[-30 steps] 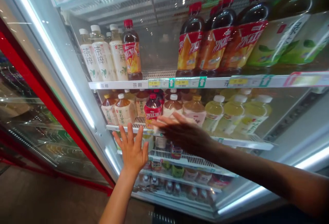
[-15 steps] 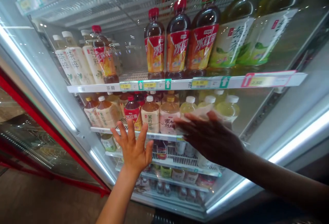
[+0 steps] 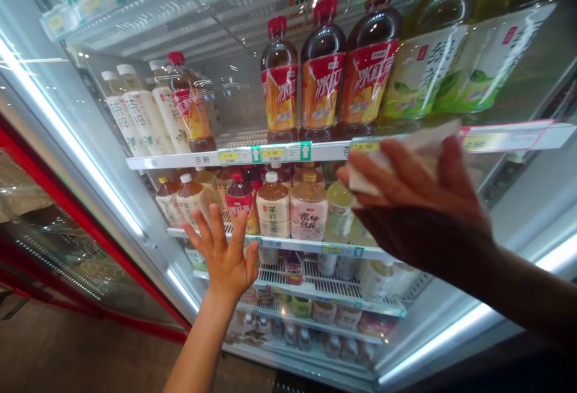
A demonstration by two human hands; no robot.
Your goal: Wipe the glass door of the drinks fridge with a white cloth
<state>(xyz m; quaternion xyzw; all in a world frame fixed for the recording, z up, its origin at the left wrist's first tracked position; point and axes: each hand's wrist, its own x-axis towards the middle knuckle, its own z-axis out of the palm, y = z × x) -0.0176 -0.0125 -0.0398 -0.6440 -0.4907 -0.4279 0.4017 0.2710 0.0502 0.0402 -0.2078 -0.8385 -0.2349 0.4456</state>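
My left hand (image 3: 223,255) is spread wide, its palm toward the drinks cooler, and seems to rest flat on the clear glass door (image 3: 234,101). Behind its fingertips stand tea bottles on the second shelf. My right hand (image 3: 424,201) lies over a thin whitish cloth (image 3: 426,145), pressing it against the glass in front of the upper shelf's price strip (image 3: 324,151). The cloth shows past the fingers and beside the thumb; the rest is hidden under the hand. Motion blurs this hand slightly.
Red-capped iced tea bottles (image 3: 322,80) and large green tea bottles (image 3: 426,62) stand on the upper shelf behind the glass. Lower shelves hold several more drinks. A bright light strip (image 3: 72,134) and a red frame edge (image 3: 90,231) run down the left side.
My right hand has moved up and to the right with the cloth, from the second shelf's bottles to the upper price strip. My left hand stays spread, slightly lower left in view.
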